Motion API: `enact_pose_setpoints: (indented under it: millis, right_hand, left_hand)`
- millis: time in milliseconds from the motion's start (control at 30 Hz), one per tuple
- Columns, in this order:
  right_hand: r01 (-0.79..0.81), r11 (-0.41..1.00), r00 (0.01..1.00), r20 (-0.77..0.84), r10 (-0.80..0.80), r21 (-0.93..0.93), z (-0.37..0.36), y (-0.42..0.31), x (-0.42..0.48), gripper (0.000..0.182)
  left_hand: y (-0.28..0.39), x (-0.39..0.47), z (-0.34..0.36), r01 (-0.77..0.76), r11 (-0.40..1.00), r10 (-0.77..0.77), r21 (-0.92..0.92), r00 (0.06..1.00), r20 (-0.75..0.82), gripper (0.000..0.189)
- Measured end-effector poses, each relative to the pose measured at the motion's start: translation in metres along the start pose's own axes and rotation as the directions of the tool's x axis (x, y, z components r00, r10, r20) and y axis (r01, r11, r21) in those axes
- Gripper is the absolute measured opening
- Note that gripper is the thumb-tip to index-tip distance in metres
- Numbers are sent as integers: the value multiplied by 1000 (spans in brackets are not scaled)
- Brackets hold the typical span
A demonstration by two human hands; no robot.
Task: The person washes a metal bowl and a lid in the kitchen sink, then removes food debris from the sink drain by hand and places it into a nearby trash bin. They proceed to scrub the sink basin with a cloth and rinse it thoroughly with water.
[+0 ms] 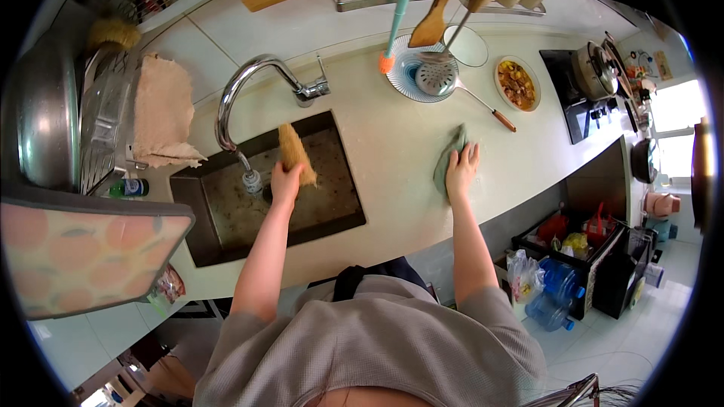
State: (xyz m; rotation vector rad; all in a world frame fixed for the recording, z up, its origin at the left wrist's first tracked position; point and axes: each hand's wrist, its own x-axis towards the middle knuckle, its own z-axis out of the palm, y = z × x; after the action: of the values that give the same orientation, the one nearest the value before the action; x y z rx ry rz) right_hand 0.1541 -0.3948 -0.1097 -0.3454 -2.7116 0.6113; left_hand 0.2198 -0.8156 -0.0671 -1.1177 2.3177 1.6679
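A tan loofah sponge (295, 154) is held in my left hand (286, 183) over the sink (334, 192). The chrome faucet (244, 76) arches to the left of that hand, its white-tipped spout (252, 182) close to my wrist. On the pale countertop (390, 181), my right hand (462, 169) presses a grey-green cloth (447, 161) flat, fingers stretched out. Part of the cloth is hidden beneath the palm.
Beyond the cloth are a slotted skimmer (436, 79) on a striped plate (403, 82), and a dish of food (517, 83). A pot (595, 70) stands on the cooktop (565, 107). A wooden spatula (434, 17) and teal-handled brush (404, 5) hang above. A rack (102, 172) stands left.
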Motion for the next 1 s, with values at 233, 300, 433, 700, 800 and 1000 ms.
enact_pose_setpoints:
  millis: [233,300,433,700,800,1000]
  right_hand:
    - [424,890,870,350,-348,-169,83,-123,10,64]
    - [592,806,715,464,-523,-3,95,-168,-23,58]
    - [699,608,603,148,-784,377,94,-194,-79,34]
    - [-261,671,697,616,-366,694,40,-195,-51,36]
    - [203,840,717,508,-477,503,-13,-228,-4,53]
    - [-269,73,462,195,-865,960,-174,-394,20,66]
  left_hand:
    - [-12,-46,-7,-64,989,76,-132,994,84,50]
    - [-3,-54,-2,-111,993,113,-32,991,71,50]
    - [23,-70,-6,-219,976,217,10,972,87,50]
    - [110,-117,-49,-440,898,436,12,894,107,53]
    - [131,-137,-82,-603,796,604,43,797,5,56]
    - [223,-180,-141,-738,604,797,302,569,-204,61]
